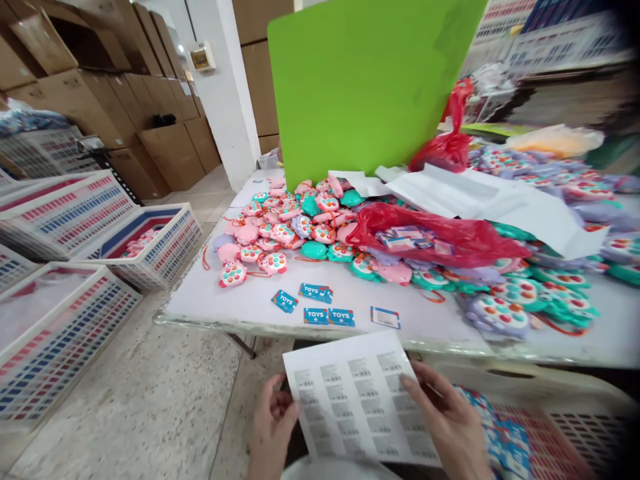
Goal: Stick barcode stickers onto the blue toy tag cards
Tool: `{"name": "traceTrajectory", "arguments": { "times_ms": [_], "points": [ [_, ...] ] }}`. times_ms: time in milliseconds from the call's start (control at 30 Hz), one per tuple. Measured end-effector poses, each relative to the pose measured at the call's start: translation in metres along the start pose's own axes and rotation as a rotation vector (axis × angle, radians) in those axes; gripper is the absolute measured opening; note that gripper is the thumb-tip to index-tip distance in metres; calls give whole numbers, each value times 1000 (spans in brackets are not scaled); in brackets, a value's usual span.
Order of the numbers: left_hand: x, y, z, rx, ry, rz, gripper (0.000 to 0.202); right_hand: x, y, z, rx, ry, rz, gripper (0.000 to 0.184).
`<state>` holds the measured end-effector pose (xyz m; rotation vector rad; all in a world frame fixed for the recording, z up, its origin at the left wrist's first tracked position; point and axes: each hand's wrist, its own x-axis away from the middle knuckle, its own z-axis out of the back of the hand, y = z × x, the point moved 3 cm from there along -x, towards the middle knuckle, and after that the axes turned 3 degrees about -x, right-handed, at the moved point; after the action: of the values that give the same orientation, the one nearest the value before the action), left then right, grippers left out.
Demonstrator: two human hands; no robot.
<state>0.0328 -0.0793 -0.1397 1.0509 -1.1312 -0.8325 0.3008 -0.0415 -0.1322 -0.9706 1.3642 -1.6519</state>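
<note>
A white sheet of barcode labels lies across my lap, below the table's front edge. At its left edge, my left hand has curled fingers with the thumb on the paper. My right hand pinches the right side, thumb on top and fingers behind. Beyond the sheet, several blue "TOYS" cards are spread near the table edge, and one card with its white back up is to their right. A pile of pink animal-shaped toys with coloured buttons sits behind the cards, mixed with green and purple ones.
A red plastic bag with small cards rests on the toys beside white paper. A green board stands upright behind them. White baskets occupy the left floor; a basket with blue packets is at my right.
</note>
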Motion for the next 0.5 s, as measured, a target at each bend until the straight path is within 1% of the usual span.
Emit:
{"name": "traceTrajectory", "arguments": {
  "times_ms": [100,167,267,367,500],
  "points": [
    [4,15,1,4,97,-60,58,-1,-1,3,3,-11,24,37],
    [7,25,1,-26,137,-111,55,-1,-1,3,-18,-38,35,34],
    [10,36,-2,-116,157,-176,50,0,-4,4,-49,-93,41,30],
    [13,45,-6,-114,202,-234,47,0,-4,6,-85,-121,49,29],
    [19,62,-11,-133,252,-270,48,-3,2,9,-145,-137,42,28]
  ]
}}
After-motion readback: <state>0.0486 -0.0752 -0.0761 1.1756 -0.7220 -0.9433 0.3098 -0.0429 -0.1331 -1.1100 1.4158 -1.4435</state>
